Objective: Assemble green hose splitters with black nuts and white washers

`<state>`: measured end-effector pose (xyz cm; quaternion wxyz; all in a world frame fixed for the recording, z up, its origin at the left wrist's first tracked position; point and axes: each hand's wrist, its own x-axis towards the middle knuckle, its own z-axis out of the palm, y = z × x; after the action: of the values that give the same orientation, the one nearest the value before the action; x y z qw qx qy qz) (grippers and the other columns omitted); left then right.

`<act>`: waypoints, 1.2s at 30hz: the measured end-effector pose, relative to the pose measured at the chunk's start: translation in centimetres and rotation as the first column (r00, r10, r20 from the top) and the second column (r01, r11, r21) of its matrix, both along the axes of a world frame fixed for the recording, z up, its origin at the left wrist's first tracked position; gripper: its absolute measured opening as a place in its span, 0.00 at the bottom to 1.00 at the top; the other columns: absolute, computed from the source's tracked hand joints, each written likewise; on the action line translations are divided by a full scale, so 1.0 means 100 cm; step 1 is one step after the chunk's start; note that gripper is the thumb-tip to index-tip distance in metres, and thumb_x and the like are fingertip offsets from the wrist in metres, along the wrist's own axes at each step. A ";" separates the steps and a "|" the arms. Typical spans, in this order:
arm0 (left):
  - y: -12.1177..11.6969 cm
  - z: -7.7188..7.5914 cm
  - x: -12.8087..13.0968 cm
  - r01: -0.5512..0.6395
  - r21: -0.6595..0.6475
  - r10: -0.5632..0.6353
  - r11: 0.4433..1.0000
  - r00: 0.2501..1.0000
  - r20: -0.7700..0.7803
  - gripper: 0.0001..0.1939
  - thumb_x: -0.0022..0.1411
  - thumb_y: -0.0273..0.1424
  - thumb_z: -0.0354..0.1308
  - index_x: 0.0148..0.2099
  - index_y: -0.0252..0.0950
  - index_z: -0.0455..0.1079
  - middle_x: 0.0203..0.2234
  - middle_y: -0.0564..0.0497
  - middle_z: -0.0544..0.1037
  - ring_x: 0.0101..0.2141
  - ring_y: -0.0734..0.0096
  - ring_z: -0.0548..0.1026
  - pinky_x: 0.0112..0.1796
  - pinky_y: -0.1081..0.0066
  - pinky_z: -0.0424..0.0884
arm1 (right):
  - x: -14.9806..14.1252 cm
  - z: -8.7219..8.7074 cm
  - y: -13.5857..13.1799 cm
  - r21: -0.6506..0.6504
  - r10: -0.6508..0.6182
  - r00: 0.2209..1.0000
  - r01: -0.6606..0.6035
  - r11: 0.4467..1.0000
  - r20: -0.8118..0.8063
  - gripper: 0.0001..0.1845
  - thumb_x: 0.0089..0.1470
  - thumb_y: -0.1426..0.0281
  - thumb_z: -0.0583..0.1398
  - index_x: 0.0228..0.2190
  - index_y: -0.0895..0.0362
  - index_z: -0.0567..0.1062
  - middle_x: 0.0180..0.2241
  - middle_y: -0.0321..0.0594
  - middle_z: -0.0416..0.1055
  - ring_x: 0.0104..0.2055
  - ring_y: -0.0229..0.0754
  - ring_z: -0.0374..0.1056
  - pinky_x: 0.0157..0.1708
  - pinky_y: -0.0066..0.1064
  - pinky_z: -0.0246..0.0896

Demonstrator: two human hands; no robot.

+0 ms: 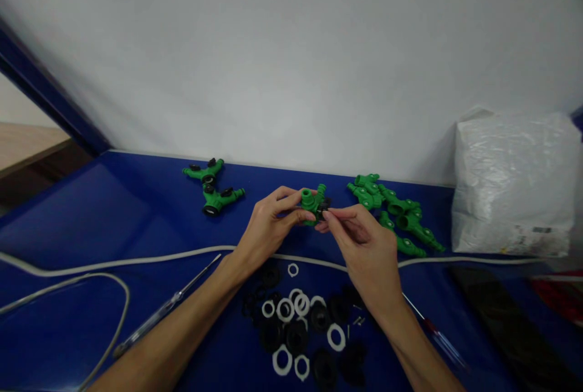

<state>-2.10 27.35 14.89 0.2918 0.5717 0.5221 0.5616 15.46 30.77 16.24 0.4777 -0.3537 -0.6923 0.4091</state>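
My left hand [268,219] is closed around a green plastic hose splitter [310,200], held up over the middle of the blue table. From the other side, my right hand [367,240] pinches a small black part [323,205] against the splitter's side. Fingertips partly hide that part, so I cannot tell how it sits. Below the hands lie white rings [285,310] and black rings [297,336] in a loose spread, with small metal pins [359,321] at their right.
Two green splitters with black fittings [218,199] lie at the back left; several bare green splitters [412,222] are piled right. A white cable [182,255] crosses the table. Screwdrivers [168,306] flank the arms. A wrapped white package [514,185] stands at right.
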 end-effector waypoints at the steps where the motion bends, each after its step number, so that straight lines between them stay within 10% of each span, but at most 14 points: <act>1: 0.000 0.001 0.001 0.017 -0.027 -0.016 0.999 0.999 0.040 0.08 0.63 0.33 0.66 0.44 0.38 0.82 0.48 0.47 0.78 0.43 0.65 0.80 0.42 0.68 0.80 | 0.001 0.000 0.001 0.034 -0.007 1.000 0.006 0.999 0.021 0.07 0.59 0.63 0.66 0.34 0.52 0.77 0.32 0.39 0.82 0.35 0.45 0.80 0.40 0.36 0.76; 13: 0.001 -0.006 -0.001 0.057 -0.045 -0.054 0.997 0.997 0.063 0.12 0.64 0.38 0.65 0.48 0.42 0.82 0.44 0.49 0.77 0.42 0.66 0.79 0.42 0.68 0.81 | 0.007 -0.002 0.007 0.191 0.014 0.976 -0.057 0.980 0.215 0.07 0.63 0.65 0.63 0.42 0.51 0.80 0.38 0.39 0.83 0.37 0.45 0.80 0.43 0.38 0.75; 24: -0.001 -0.007 -0.001 0.001 0.108 0.020 0.994 0.981 -0.193 0.06 0.65 0.34 0.65 0.39 0.44 0.84 0.41 0.50 0.79 0.45 0.66 0.78 0.50 0.68 0.72 | 0.005 0.007 0.008 -0.328 0.179 0.975 -0.214 0.920 -0.133 0.13 0.56 0.60 0.69 0.34 0.57 0.78 0.27 0.40 0.81 0.28 0.42 0.78 0.33 0.34 0.75; 36: 0.001 -0.006 -0.001 0.043 0.130 -0.023 0.991 0.988 -0.151 0.10 0.69 0.31 0.61 0.47 0.41 0.83 0.47 0.48 0.81 0.45 0.68 0.79 0.47 0.71 0.75 | -0.005 0.005 0.004 -0.348 0.108 0.973 -0.175 0.921 -0.203 0.17 0.45 0.63 0.75 0.32 0.57 0.78 0.27 0.36 0.79 0.28 0.38 0.75 0.33 0.30 0.72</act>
<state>-2.18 27.44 14.29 0.2224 0.6388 0.4942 0.5462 14.96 31.12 16.75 0.4336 -0.3465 -0.5824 0.5939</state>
